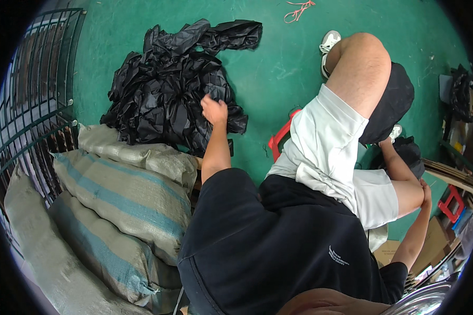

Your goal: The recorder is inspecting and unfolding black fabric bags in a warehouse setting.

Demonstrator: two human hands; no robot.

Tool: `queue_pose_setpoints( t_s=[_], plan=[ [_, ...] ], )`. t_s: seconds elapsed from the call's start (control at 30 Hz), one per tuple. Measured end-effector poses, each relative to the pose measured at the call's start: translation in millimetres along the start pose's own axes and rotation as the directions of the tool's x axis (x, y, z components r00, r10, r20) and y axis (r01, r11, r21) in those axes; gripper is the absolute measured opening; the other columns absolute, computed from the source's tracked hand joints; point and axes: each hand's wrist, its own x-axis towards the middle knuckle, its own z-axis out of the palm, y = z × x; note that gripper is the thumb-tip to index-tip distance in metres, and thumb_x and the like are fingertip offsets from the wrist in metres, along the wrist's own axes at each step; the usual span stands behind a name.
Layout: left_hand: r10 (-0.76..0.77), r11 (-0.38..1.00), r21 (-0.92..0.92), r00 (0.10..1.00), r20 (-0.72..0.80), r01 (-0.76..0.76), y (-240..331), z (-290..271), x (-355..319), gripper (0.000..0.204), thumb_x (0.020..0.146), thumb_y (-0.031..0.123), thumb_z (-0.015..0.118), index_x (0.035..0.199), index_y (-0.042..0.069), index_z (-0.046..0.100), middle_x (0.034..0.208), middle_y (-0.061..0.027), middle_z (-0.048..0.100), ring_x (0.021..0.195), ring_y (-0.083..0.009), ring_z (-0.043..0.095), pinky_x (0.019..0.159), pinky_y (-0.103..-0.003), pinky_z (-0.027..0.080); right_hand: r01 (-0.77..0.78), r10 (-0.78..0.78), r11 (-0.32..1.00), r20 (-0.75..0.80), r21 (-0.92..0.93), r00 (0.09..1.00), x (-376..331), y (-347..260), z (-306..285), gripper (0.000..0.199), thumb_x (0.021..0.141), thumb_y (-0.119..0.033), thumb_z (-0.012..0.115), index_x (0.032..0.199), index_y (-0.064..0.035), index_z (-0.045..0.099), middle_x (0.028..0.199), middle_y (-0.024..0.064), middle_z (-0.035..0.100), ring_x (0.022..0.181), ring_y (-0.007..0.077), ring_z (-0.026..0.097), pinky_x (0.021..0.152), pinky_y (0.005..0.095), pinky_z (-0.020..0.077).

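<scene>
My left hand [214, 110] reaches far out in front of me, fingers curled together into a fist on a fold of the black bags [163, 89], which lie in a crumpled heap on the green floor [278, 73], far and to the left. The grip looks shallow, taking only the near right edge of the heap. As I judge it, the film is thin and slippery and the bags are tangled, so a slow, steady pull on a single layer would serve better than a snatch at a bunch. Just near of the heap, on my left, grey sacks [126, 189] with blue stripes are stacked against one another, the top one touching the heap's near edge. A dark wire rack [31, 105] stands at the far left. Right of my arm, a red stool [279, 137] shows from under my white shorts, and my raised knee [362, 58] fills the middle, a white shoe [329, 41] beyond it. My right hand [424, 190] rests at my other knee, well apart from the bags; I cannot tell whether its fingers are spread or closed. A loose red string [298, 10] lies on the floor at the far edge, and cardboard [433, 236] crowds the near right.
</scene>
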Motion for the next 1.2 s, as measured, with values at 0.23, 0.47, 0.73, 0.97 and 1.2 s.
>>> queue_pose_setpoints(
  t_s=[0.23,0.47,0.73,0.97,1.2],
  plan=[
    [0.349,0.878,0.257,0.908,0.233,-0.404,69,25,71,0.057,0.077,0.024,0.062,0.130,0.011,0.045,0.145,-0.0189,0.029,0.133,-0.0336,0.030,0.107,-0.045,0.027,0.103,-0.109,0.983,-0.033,-0.150,0.993,-26,-5,15,0.038,0.093,-0.036,0.051,0.106,-0.0021,0.062,0.096,0.0072,0.065,0.086,0.0181,0.060,0.081,0.0313,0.0462],
    [0.106,0.815,0.496,0.919,0.379,-0.299,99,47,114,0.064,0.078,0.034,0.065,0.134,0.012,0.043,0.151,-0.0159,0.019,0.139,-0.0328,0.017,0.111,-0.044,0.018,0.230,-0.282,0.943,-0.213,-0.239,0.935,-34,13,29,0.031,0.091,-0.028,0.051,0.106,-0.0015,0.060,0.097,0.0046,0.062,0.089,0.0155,0.056,0.084,0.0287,0.0426],
    [0.415,0.788,0.370,0.869,0.269,-0.491,95,38,142,0.025,0.078,0.018,0.064,0.100,0.008,0.069,0.105,-0.0107,0.067,0.104,-0.0260,0.059,0.094,-0.036,0.042,0.141,-0.182,0.962,-0.166,-0.234,0.969,-36,1,21,0.028,0.091,-0.030,0.055,0.100,-0.0040,0.060,0.088,0.0027,0.061,0.082,0.0135,0.055,0.077,0.0283,0.0430],
    [0.119,0.887,-0.406,0.959,-0.256,-0.218,140,-8,155,0.018,0.083,0.002,0.051,0.085,0.006,0.068,0.091,-0.0163,0.067,0.086,-0.0343,0.063,0.079,-0.041,0.047,0.199,-0.251,0.923,-0.123,-0.329,0.960,-1,-20,17,0.022,0.090,-0.030,0.060,0.096,-0.0087,0.057,0.075,-0.0012,0.054,0.062,0.0080,0.048,0.054,0.0226,0.0380],
    [0.241,0.290,-0.852,0.895,-0.377,-0.437,256,-140,162,0.023,0.090,-0.003,0.039,0.098,0.001,0.061,0.086,-0.0020,0.059,0.076,-0.0107,0.052,0.073,-0.024,0.042,0.353,-0.362,0.887,0.025,-0.298,0.932,28,-66,87,0.017,0.092,-0.027,0.058,0.097,-0.0117,0.056,0.076,-0.0034,0.054,0.059,0.0049,0.047,0.048,0.0186,0.0344]
  ],
)
